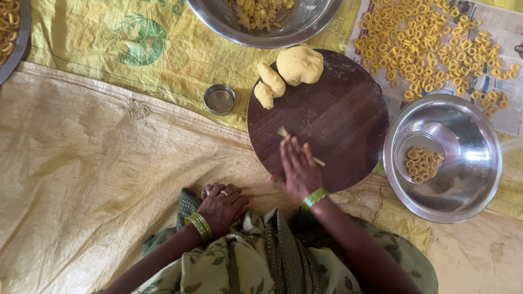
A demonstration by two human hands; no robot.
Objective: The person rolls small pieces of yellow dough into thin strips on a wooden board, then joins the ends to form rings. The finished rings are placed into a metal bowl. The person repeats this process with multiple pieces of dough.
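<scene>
Right hand (pixel 298 173) flat, fingers together, rolling thin pale dough rope (pixel 299 147) on round dark wooden board (pixel 338 117); soft, tears easily, press mid-length. Left hand (pixel 222 206) curled at 8 o'clock, holding nothing.

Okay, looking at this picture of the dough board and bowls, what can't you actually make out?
Head view only:
- Dough strip under the right hand: the palm hides its middle.
- Top bowl and left tray: cut off by the frame edges.
- Small steel cup: contents too small to tell.
- Left hand: fingertips curl out of sight against the knee.
</scene>
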